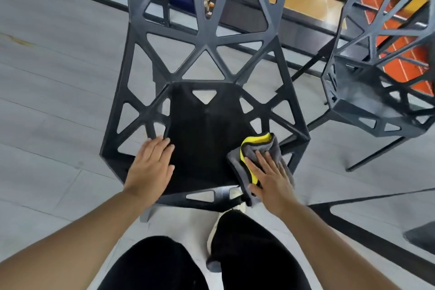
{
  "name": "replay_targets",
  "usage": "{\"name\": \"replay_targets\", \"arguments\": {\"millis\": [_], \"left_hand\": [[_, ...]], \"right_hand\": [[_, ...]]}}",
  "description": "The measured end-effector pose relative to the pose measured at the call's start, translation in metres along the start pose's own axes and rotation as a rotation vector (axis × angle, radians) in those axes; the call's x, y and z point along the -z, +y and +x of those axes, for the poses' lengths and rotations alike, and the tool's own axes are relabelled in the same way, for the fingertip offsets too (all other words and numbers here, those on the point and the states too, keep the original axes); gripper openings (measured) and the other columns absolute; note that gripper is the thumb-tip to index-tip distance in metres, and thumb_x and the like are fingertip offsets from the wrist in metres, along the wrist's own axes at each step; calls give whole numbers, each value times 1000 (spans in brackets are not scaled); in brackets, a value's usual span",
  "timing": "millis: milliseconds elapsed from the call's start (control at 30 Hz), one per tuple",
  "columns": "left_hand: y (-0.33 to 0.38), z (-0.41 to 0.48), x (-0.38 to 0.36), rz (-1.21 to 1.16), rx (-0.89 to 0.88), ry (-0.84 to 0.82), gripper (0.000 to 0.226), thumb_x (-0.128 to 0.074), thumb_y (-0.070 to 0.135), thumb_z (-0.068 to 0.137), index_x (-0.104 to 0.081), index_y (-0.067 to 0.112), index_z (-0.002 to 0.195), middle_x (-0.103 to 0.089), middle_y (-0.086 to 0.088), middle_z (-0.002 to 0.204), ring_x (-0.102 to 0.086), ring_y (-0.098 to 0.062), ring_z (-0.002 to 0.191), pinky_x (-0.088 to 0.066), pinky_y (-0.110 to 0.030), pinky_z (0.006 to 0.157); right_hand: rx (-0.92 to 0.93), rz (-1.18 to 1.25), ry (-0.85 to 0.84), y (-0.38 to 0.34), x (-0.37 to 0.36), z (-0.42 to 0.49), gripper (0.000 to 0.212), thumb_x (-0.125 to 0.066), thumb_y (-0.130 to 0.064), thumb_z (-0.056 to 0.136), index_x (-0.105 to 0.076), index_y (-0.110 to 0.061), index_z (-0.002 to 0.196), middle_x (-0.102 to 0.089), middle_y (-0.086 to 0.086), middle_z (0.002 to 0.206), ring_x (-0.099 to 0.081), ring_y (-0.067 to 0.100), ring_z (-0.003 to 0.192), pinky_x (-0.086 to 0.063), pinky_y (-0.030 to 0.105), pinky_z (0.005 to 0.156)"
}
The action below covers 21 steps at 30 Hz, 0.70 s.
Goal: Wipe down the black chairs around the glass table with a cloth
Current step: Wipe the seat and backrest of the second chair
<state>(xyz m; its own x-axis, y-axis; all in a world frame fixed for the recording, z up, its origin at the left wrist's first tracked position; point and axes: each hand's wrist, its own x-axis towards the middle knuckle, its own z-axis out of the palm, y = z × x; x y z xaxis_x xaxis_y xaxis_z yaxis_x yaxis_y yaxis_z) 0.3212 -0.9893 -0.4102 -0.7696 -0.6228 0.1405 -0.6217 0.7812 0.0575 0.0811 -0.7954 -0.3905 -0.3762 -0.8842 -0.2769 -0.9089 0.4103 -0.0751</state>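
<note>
A black chair (204, 136) with an open web of triangular cutouts stood in the middle of the view on a pale grey floor (58, 77), its back rising toward twelve o'clock. The left hand (150, 167) lay flat on the seat's eight o'clock edge, fingers straight and together, grasping nothing. The right hand (270, 176) lay flat too, its straight fingers pressing down on a grey cloth (274, 145) with a yellow border. The cloth sat crumpled at the seat's four o'clock corner, part of it hanging over the front rim. A second chair (360, 96) of the same kind stood near at two o'clock, apart from the first. At six o'clock were the person's black trousers (247, 254) and a light shoe (211, 235) on the floor by the seat's front.
</note>
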Motion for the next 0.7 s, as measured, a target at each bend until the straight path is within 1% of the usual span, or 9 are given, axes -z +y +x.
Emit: {"name": "replay_targets", "arguments": {"millis": [33, 67, 133, 233, 367, 567, 700], "left_hand": [[2, 4, -3, 8, -29, -49, 43, -51, 25, 88, -60, -4, 117, -59, -20, 121, -47, -34, 121, -16, -39, 113], [4, 8, -5, 13, -37, -108, 48, -39, 30, 89, -61, -3, 117, -61, -18, 119, -50, -33, 120, -20, -40, 112], [5, 12, -8, 15, -50, -175, 54, -30, 33, 90, -63, -1, 116, -63, -15, 117, -52, -30, 120, -27, -42, 107], [3, 13, -11, -20, -77, -161, 51, -29, 32, 91, -65, 2, 111, -66, -11, 111, -56, -28, 115, -32, -40, 100], [0, 14, -16, -47, -80, -144, 48, -32, 33, 92, -64, 4, 114, -65, -10, 114, -54, -26, 117, -35, -39, 100], [-5, 13, -24, -61, -92, -150, 48, -32, 31, 92, -64, 3, 116, -65, -11, 115, -56, -26, 115, -39, -40, 100], [-6, 15, -25, -72, -82, -162, 47, -32, 30, 92, -65, 4, 115, -65, -11, 115, -57, -27, 114, -45, -42, 97]], "right_hand": [[7, 2, -3, -3, 0, 6, 66, -40, -43, 98, 4, -41, 147, 10, -10, 158, 22, 14, 142, 13, 32, 116], [14, 2, -17, -5, 3, 14, 64, -39, -43, 98, 2, -43, 147, 9, -11, 158, 19, 13, 143, 10, 33, 117], [35, 4, -59, -9, 10, 34, 61, -39, -45, 97, -5, -45, 147, 5, -13, 158, 14, 12, 145, 6, 33, 118], [62, -14, -91, -20, 14, 83, 61, -41, -46, 95, -12, -45, 148, 0, -11, 159, 6, 14, 147, 0, 37, 118], [18, -51, -96, -40, 12, 161, 67, -40, -49, 92, -6, -43, 149, 4, -7, 160, 7, 20, 147, -3, 44, 119], [-46, -162, -1, -47, 22, 246, 71, -33, -56, 90, 1, -40, 150, 9, -3, 160, 10, 24, 146, 1, 47, 118], [-181, -142, 37, -54, 28, 278, 70, -26, -56, 91, 6, -34, 150, 12, 3, 159, 12, 28, 146, 4, 50, 117]]}}
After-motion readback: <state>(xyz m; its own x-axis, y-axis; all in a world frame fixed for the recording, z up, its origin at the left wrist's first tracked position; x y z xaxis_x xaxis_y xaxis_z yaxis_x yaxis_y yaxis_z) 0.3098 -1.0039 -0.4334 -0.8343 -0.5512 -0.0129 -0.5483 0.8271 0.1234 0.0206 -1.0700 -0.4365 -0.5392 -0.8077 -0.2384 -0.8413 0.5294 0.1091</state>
